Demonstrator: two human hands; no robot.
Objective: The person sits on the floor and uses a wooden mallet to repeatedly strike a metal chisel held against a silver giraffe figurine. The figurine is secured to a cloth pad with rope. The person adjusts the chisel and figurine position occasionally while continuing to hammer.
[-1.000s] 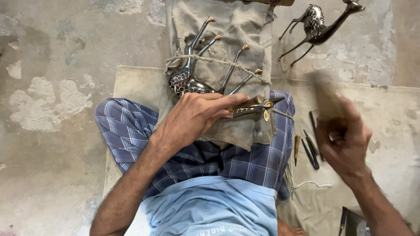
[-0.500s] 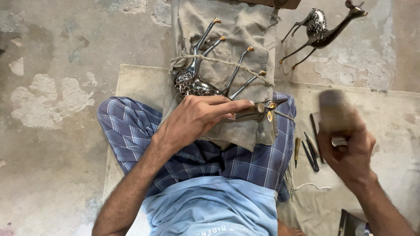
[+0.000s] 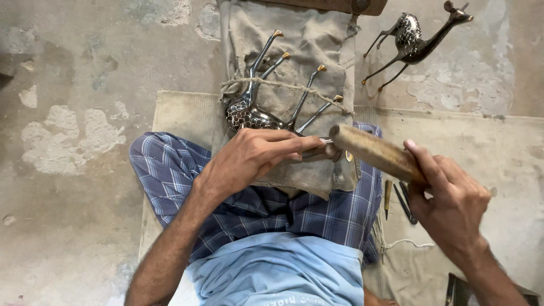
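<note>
Right hand (image 3: 450, 207) gripping wooden mallet (image 3: 374, 152), head up-left toward chisel (image 3: 317, 144)

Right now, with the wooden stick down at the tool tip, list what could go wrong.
1. The wooden stick meets the thin metal tool close to the left hand fingertips; a glancing blow might hit them.
2. The metal deer figure is held only by a cord over the cloth pad; it could shift.

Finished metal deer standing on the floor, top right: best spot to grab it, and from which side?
Grip the metal deer around its rounded body, coming from above. The torso is the thickest part and lies clear; the legs, neck and antlers are thin and splay outward, poor holds for fingers.
</note>
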